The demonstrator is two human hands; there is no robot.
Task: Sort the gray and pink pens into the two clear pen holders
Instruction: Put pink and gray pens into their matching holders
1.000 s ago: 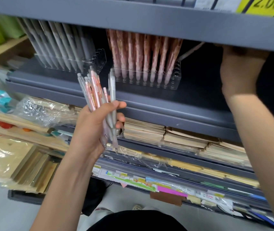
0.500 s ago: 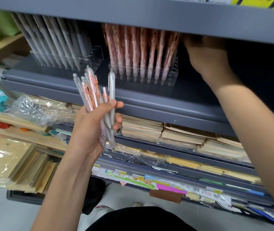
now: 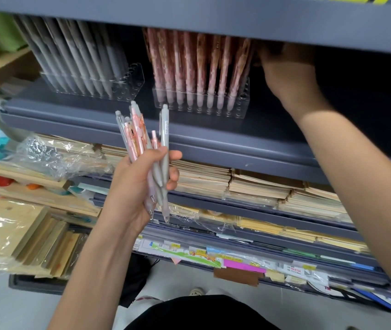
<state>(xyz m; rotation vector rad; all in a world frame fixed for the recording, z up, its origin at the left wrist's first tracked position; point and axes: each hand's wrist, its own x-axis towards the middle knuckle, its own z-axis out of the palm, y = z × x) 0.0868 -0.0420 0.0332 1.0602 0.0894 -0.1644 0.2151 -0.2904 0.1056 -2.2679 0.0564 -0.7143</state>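
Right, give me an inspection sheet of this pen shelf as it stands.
Surface: gray shelf, carries both holders.
Job's things: gray pens stand in the left clear holder; pink pens in the right clear holder; mixed pen bunch unsorted.
Clutter: notebook stacks and plastic-wrapped packs on the lower shelves.
Grippers: left hand grips the mixed pen bunch; right hand at the pink row's right end, its grasp hidden.
Cables: nothing seen.
Surroundings: upper shelf overhead, floor below.
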